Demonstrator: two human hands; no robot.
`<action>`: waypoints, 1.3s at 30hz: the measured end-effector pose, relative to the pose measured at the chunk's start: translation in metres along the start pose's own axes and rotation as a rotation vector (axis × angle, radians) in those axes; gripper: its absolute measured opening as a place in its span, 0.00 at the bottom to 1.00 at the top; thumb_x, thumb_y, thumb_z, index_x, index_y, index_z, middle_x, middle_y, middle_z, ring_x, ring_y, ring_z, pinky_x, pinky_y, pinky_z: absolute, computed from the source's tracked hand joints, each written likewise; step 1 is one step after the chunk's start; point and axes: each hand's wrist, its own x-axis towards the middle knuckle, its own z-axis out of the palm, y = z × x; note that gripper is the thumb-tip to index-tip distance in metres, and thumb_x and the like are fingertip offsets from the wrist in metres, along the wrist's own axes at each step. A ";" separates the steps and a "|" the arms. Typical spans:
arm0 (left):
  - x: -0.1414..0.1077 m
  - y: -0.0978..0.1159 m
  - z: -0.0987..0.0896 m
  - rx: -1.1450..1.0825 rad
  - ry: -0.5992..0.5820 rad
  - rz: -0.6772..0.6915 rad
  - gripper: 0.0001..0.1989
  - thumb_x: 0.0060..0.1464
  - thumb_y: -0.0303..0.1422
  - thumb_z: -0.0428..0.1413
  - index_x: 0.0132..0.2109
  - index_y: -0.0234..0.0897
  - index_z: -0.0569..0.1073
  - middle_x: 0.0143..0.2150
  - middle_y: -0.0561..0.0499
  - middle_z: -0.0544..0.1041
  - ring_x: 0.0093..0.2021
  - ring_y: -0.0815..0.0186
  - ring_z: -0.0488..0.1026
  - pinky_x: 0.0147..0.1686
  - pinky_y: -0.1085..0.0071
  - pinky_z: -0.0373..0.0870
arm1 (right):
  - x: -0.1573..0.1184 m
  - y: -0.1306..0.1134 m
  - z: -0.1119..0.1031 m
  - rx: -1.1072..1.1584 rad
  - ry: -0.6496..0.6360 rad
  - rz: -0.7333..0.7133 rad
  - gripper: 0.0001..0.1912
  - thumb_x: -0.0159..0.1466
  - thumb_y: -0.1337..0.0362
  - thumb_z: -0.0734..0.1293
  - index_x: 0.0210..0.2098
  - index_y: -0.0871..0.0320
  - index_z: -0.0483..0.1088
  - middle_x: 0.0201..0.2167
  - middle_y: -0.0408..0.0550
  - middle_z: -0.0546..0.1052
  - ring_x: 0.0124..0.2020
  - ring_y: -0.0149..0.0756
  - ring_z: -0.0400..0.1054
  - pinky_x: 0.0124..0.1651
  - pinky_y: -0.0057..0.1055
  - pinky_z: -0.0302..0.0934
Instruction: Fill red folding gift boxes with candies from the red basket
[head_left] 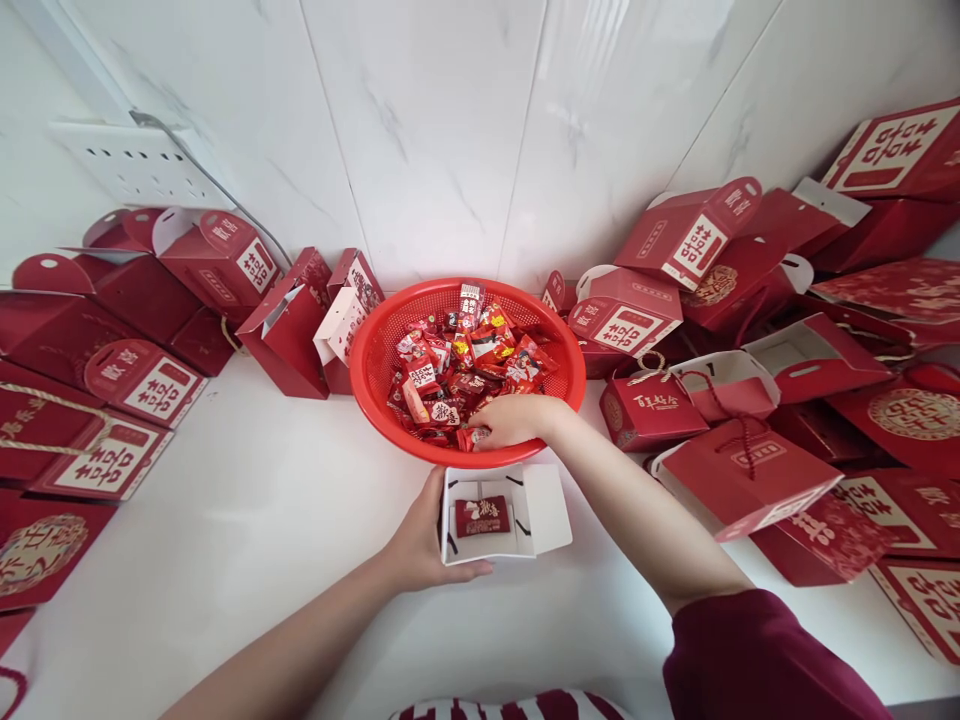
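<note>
A red plastic colander (pixel 375 418) full of wrapped candies (pixel 480 350) stands against the wall. My right hand (pixel 517 418) reaches over its front rim, fingers closed on a red-wrapped candy (pixel 471 438) at the edge of the pile. Just in front of the colander, my left hand (pixel 416 535) grips a small box (pixel 493 552) by its left side and underside. The box is white inside, its flap (pixel 547 510) folded out to the right. One dark red candy (pixel 481 516) lies inside it.
Red gift boxes crowd the left (pixel 142 400) and the right (pixel 750 470), some with cord handles. A power strip (pixel 142 165) with a grey cable (pixel 214 180) is on the wall at the upper left. White marbled tiles (pixel 442 130) rise behind the white counter (pixel 247 500).
</note>
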 end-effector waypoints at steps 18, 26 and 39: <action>0.000 -0.001 0.001 -0.042 0.033 -0.003 0.57 0.41 0.38 0.71 0.69 0.43 0.45 0.68 0.37 0.57 0.67 0.41 0.58 0.65 0.43 0.58 | -0.042 0.006 0.005 0.311 0.581 0.052 0.16 0.72 0.55 0.57 0.31 0.56 0.65 0.30 0.46 0.75 0.32 0.37 0.68 0.37 0.31 0.57; 0.002 0.002 0.002 -0.019 0.040 0.004 0.56 0.42 0.38 0.71 0.70 0.44 0.44 0.69 0.38 0.55 0.69 0.42 0.55 0.67 0.43 0.53 | -0.063 0.013 0.023 0.625 0.795 0.037 0.19 0.72 0.51 0.57 0.39 0.56 0.72 0.42 0.48 0.81 0.44 0.42 0.73 0.49 0.35 0.63; 0.002 0.003 0.002 0.016 0.038 0.009 0.57 0.42 0.38 0.71 0.70 0.42 0.44 0.70 0.37 0.53 0.70 0.42 0.53 0.68 0.42 0.52 | -0.065 0.008 0.021 0.844 1.069 -0.127 0.17 0.70 0.50 0.63 0.39 0.57 0.73 0.38 0.47 0.79 0.41 0.36 0.73 0.47 0.32 0.66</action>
